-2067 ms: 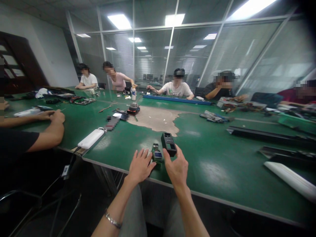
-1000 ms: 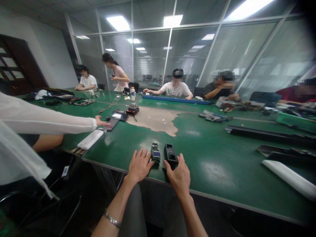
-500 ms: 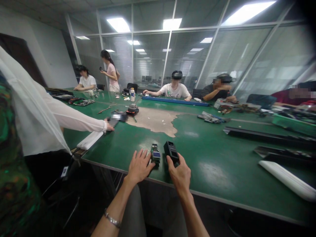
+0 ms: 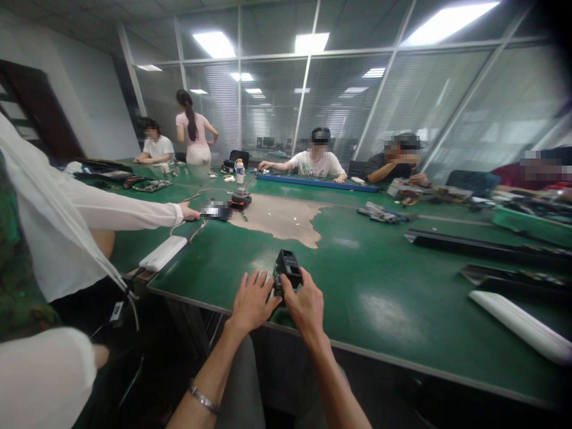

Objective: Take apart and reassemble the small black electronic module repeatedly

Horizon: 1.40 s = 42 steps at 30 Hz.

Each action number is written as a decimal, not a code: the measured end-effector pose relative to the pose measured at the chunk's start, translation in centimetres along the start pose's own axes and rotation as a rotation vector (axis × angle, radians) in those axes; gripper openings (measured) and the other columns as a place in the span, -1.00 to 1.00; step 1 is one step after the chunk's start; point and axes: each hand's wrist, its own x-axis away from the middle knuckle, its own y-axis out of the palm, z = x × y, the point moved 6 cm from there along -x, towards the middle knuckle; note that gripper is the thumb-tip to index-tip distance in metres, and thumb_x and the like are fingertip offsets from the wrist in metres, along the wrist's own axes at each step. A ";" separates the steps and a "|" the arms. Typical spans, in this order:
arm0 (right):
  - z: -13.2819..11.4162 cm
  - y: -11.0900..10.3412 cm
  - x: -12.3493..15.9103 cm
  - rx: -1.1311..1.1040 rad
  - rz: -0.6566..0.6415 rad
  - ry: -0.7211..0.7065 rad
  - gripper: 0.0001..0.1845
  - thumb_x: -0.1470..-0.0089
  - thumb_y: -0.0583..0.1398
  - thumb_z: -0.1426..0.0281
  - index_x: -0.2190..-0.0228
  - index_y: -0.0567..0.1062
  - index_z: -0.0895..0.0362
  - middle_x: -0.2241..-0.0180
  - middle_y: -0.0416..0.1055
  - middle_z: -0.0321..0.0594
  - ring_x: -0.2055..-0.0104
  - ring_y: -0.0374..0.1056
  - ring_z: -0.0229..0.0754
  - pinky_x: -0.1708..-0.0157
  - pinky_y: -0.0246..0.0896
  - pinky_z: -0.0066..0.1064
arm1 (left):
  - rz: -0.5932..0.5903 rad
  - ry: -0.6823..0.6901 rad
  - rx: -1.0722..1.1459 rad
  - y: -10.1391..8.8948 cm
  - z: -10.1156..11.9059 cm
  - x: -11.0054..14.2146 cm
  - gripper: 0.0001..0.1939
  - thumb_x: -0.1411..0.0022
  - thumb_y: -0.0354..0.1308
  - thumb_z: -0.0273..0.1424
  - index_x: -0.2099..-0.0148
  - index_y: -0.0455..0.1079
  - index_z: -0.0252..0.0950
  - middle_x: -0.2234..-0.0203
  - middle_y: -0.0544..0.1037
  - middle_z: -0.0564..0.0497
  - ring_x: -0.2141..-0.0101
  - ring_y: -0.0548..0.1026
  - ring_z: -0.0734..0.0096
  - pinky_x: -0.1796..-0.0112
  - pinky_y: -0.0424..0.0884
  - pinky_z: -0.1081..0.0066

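Observation:
My right hand (image 4: pixel 307 305) grips a black plastic housing (image 4: pixel 289 268) with rectangular openings, tilted, between thumb and fingers. The housing is right over or against a small green circuit board (image 4: pixel 277 287), which it mostly covers; whether the two touch cannot be made out. On the left of the board, my left hand (image 4: pixel 252 302) lies with its fingers spread near the table's front edge. Its thumb reaches the lower end of the board.
The green table (image 4: pixel 357 280) bears a worn tan patch (image 4: pixel 281 217). Gloves (image 4: pixel 382 213), black channels (image 4: pixel 473 247) and a white bar (image 4: pixel 518 328) lie to the right. On the left, a co-worker's arm (image 4: pixel 129 208) reaches past a white power strip (image 4: pixel 163 253). Other people sit across.
My right hand has brought the black housing left, over the circuit board. My left hand stays put. The co-worker's hand at left has drawn back slightly, and the standing person has turned away.

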 end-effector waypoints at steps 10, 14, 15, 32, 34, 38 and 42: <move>-1.2 0.7 0.2 0.172 -0.037 -0.034 -0.56 -0.17 0.11 0.07 0.05 0.43 0.08 0.28 0.54 -0.14 0.24 0.47 -0.05 0.24 0.16 -0.33 | -0.013 0.008 0.004 0.2 0.0 -0.1 -0.42 -0.42 -0.10 -0.04 -0.38 0.08 -0.11 -0.33 0.18 -0.06 -0.32 0.06 0.05 -0.27 -0.02 -0.07; -0.5 1.3 0.7 0.184 -0.043 -0.058 -0.57 -0.18 0.10 0.09 0.03 0.41 0.07 0.27 0.54 -0.15 0.24 0.47 -0.06 0.23 0.16 -0.34 | -0.018 0.010 0.009 0.2 0.1 -0.3 -0.46 -0.42 -0.09 -0.05 -0.34 0.15 -0.12 -0.33 0.18 -0.06 -0.32 0.07 0.04 -0.27 -0.02 -0.07; -0.4 1.4 0.8 0.183 -0.044 -0.063 -0.57 -0.18 0.10 0.09 0.02 0.41 0.07 0.26 0.54 -0.15 0.23 0.47 -0.06 0.23 0.16 -0.34 | -0.016 0.009 0.010 0.2 0.1 -0.3 -0.46 -0.42 -0.09 -0.07 -0.34 0.16 -0.12 -0.33 0.18 -0.06 -0.32 0.07 0.04 -0.27 -0.02 -0.07; 1.5 3.3 1.3 0.092 -0.032 -0.119 -0.35 -0.14 0.15 0.13 -0.15 0.30 0.26 -0.02 0.45 0.05 -0.04 0.38 0.00 -0.02 0.21 -0.26 | -0.022 -0.010 -0.026 0.7 -0.1 -0.4 -0.42 -0.40 -0.12 -0.20 -0.37 0.11 -0.30 -0.35 0.14 -0.10 -0.33 0.04 0.07 -0.29 -0.06 -0.02; 1.4 3.2 1.5 0.115 -0.029 -0.090 -0.38 -0.16 0.13 0.15 -0.14 0.31 0.26 0.02 0.47 0.05 -0.01 0.41 -0.01 0.00 0.21 -0.27 | -0.024 -0.006 -0.033 0.6 -0.1 -0.4 -0.42 -0.41 -0.13 -0.18 -0.37 0.11 -0.30 -0.34 0.15 -0.11 -0.33 0.04 0.07 -0.29 -0.05 -0.02; 1.0 3.0 1.9 0.165 -0.030 -0.071 -0.41 -0.17 0.12 0.16 -0.13 0.32 0.26 0.08 0.50 0.03 0.03 0.42 -0.01 0.02 0.19 -0.26 | -0.018 -0.003 -0.038 0.5 0.0 -0.4 -0.44 -0.42 -0.15 -0.20 -0.37 0.12 -0.30 -0.34 0.16 -0.11 -0.33 0.05 0.09 -0.29 -0.06 -0.02; 1.1 3.2 2.0 0.160 -0.016 -0.059 -0.29 -0.13 0.16 0.11 -0.17 0.28 0.30 -0.01 0.45 0.11 -0.03 0.38 0.04 -0.01 0.17 -0.23 | -0.027 -0.009 -0.028 0.5 -0.1 -0.4 -0.43 -0.39 -0.11 -0.22 -0.36 0.12 -0.30 -0.35 0.14 -0.09 -0.33 0.04 0.09 -0.29 -0.07 0.00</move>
